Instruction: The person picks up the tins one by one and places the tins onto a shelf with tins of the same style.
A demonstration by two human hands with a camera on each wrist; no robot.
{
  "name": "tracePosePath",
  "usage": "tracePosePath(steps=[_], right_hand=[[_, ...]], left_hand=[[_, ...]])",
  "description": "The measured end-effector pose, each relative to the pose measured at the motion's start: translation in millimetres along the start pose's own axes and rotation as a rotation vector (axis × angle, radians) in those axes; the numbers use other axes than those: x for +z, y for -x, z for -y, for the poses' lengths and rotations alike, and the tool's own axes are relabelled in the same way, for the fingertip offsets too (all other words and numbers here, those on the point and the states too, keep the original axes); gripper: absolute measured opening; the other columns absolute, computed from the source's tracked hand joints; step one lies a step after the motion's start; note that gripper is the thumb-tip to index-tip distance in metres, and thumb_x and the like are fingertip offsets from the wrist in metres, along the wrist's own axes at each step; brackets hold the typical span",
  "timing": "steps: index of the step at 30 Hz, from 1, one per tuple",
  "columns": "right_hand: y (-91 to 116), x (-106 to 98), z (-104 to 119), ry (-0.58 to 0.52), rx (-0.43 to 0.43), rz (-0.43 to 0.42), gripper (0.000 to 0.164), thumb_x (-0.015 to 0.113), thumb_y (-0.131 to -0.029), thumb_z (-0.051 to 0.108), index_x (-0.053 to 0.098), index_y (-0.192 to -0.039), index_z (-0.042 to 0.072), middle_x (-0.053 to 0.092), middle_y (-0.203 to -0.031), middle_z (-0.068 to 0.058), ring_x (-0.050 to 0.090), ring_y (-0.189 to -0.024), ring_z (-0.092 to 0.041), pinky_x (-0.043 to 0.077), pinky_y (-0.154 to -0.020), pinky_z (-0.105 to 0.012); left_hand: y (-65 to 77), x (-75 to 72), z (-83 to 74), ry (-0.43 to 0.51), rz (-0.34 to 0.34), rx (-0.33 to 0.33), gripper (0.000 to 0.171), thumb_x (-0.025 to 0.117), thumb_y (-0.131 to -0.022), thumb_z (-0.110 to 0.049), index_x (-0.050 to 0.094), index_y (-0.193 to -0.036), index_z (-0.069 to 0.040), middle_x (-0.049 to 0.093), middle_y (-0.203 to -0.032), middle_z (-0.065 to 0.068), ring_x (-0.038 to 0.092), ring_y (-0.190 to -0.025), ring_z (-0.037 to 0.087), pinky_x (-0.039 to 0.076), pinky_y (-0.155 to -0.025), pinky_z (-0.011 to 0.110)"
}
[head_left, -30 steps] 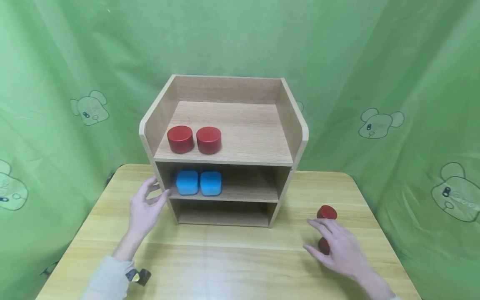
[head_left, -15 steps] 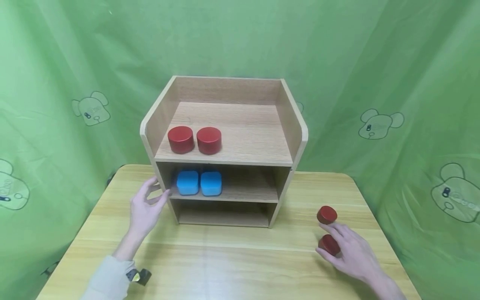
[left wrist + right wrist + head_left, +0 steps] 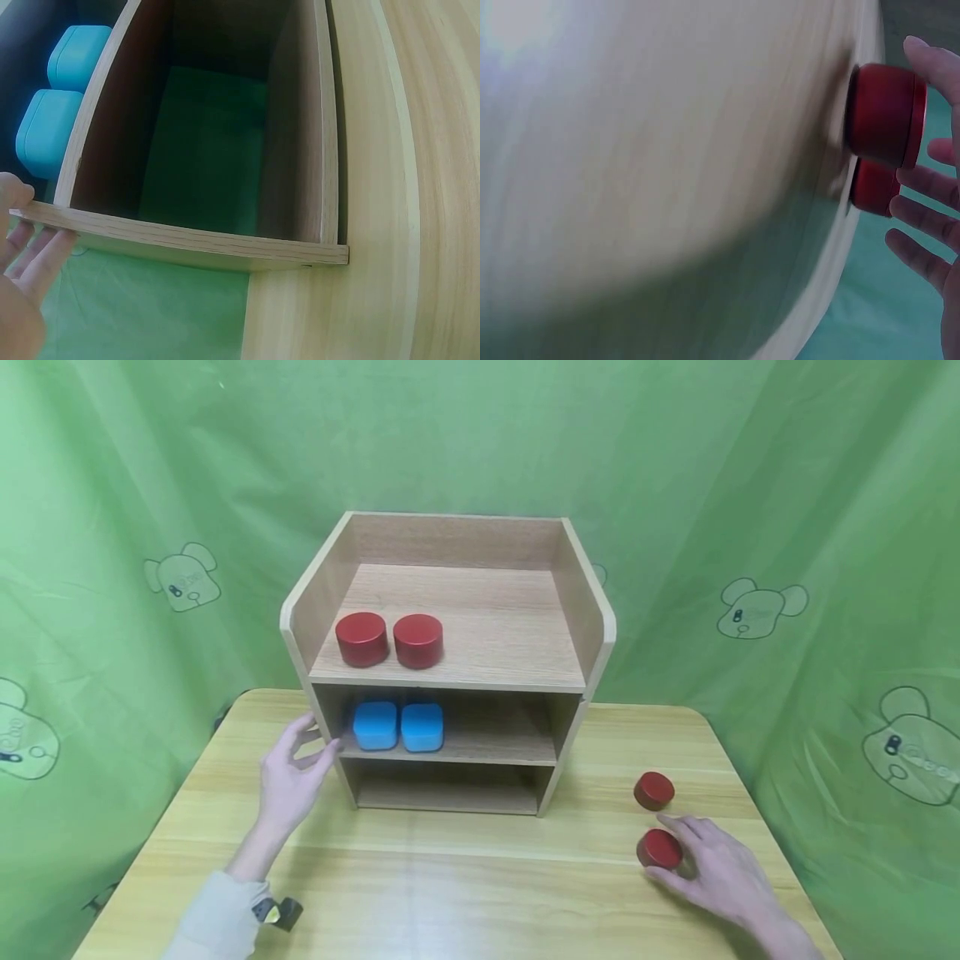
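On my head cam, person's L hand (image 3: pixel 291 781) pinches the L side panel of the pale wood-grain shelf unit (image 3: pixel 472 602), thumb at the front edge, fingers round the outer face; my L wrist feed shows the same, approx. level w/ the middle shelf.

R hand (image 3: pixel 716 864) is over the R part of the pale yellow wooden counter (image 3: pixel 450 893), fingers spread, thumb apart. Btwn thumb & fingers stands the nearer short red cylinder w/ metallic sheen (image 3: pixel 660 849), flat on the counter; whether skin meets it I can't tell from either cam. The farther short red cylinder (image 3: pixel 654 790) stands just beyond it, w/ a small gap.

Unit stands on the counter, 3 tiers. Top: L red cylinder (image 3: pixel 362 640) & R red cylinder (image 3: pixel 418 642), side by side nr the front L. Middle: L blue rounded-square box (image 3: pixel 375 726) & R blue rounded-square box (image 3: pixel 422 727), adjacent, toward the L end.

Behind everything I see a green curtain (image 3: pixel 480 435) w/ outlined mouse-like heads. Pale sleeve (image 3: pixel 213 918) on the L arm.
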State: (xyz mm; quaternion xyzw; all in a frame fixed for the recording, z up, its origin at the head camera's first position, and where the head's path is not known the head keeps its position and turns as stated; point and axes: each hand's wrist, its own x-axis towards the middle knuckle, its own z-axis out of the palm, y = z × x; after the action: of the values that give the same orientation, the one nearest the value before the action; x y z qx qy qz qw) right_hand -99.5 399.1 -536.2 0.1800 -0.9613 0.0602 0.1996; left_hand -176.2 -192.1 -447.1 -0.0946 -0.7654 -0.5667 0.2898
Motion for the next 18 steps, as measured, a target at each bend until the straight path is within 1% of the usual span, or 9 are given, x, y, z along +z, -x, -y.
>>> tracePosePath(steps=[11,18], right_hand=[[9,7,-13,0.014,0.006,0.002,0.078,0.092,-0.067,0.06,0.072,-0.126,0.013,0.076,-0.111,-0.006,0.071,-0.1,-0.029,0.066,-0.076,-0.053],[13,10,-16,-0.016,0.063,0.032,0.075,0.092,-0.069,0.06,0.072,-0.125,0.013,0.076,-0.111,-0.009,0.072,-0.101,-0.032,0.067,-0.073,-0.055]], left_hand=[[-0.4,0.3,-1.8,-0.007,0.002,-0.004,0.045,0.075,-0.087,0.014,0.064,-0.13,0.009,0.07,-0.125,0.03,0.066,-0.103,-0.013,0.063,-0.08,0.008],[-0.1,0.0,-1.8,-0.004,-0.002,-0.001,0.045,0.075,-0.087,0.015,0.065,-0.129,0.008,0.071,-0.122,0.03,0.067,-0.102,-0.012,0.064,-0.08,0.009]])
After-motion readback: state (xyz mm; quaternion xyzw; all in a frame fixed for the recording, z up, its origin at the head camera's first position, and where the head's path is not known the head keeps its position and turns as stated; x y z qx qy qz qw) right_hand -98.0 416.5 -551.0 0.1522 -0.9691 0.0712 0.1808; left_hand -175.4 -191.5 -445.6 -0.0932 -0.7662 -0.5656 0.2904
